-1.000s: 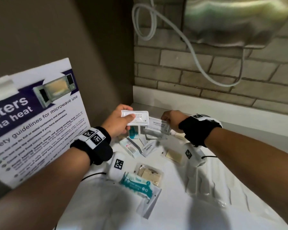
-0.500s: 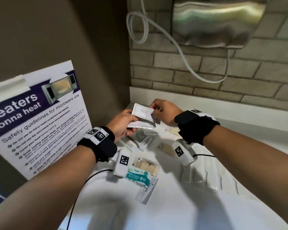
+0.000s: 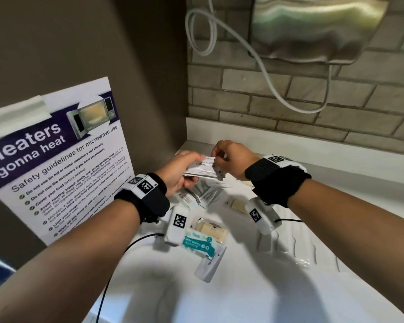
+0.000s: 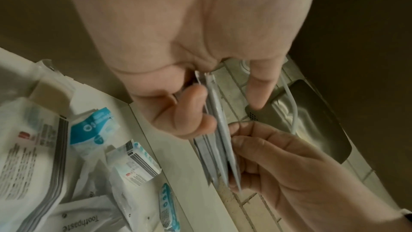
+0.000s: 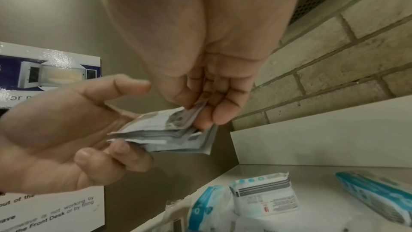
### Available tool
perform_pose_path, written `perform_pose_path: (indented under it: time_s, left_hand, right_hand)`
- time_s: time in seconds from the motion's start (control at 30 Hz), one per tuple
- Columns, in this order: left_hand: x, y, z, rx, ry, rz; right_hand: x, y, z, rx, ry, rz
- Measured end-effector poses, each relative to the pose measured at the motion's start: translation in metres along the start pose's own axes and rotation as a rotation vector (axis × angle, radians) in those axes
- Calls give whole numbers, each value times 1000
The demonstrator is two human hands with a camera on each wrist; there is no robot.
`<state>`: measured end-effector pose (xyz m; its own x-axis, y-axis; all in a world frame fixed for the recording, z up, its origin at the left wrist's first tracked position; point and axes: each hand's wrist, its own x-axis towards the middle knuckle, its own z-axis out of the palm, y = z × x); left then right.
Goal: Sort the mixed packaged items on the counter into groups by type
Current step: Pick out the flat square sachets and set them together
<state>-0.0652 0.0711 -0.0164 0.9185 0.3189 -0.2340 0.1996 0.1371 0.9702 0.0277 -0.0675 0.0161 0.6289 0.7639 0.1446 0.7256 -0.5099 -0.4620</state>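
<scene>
Above the counter's back left corner both hands hold a small stack of white shampoo sachets (image 3: 202, 170). My left hand (image 3: 184, 171) grips the stack's left end, thumb on top and fingers beneath. My right hand (image 3: 222, 159) pinches the stack's right end from above. In the left wrist view the sachets (image 4: 219, 140) show edge-on, several thin packets together. The right wrist view has the stack (image 5: 165, 133) fanned between both hands. On the counter below lie a teal mini wipes pack (image 3: 198, 244), a white toothpaste sachet (image 3: 210, 264), tan soap packets (image 3: 211, 229) and more white packets (image 3: 203, 194).
A microwave safety poster (image 3: 56, 159) leans against the brown wall on the left. A brick wall (image 3: 289, 101) with a steel dispenser (image 3: 313, 26) and a looped white cable (image 3: 243, 38) rises behind. The white counter (image 3: 243, 287) has a ridged patch at the right.
My right hand lifted its sachet from the pile and brought it onto the one in my left hand. Both hands now hold the stack together, raised slightly and further back.
</scene>
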Motion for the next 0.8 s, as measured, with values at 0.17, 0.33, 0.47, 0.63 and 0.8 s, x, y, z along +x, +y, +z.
perform_pose_path:
  time_s: [0.17,0.33,0.47,0.63,0.8]
  left_hand:
    - [7,-5,9,49,30,18]
    - [14,-8,18,95,1,20]
    - [22,-11,20,123,18,46]
    - [40,-12,13,126,69,73]
    - [54,-13,9,155,55,55]
  right_hand:
    - [-4,7,-3,-17,-15,36]
    - [-6,21,-4,50,-53,88]
    - [-6,37,-9,85,-23,198]
    - [-4,77,7,-139,-149,362]
    - [-9,98,32,-381,-509,394]
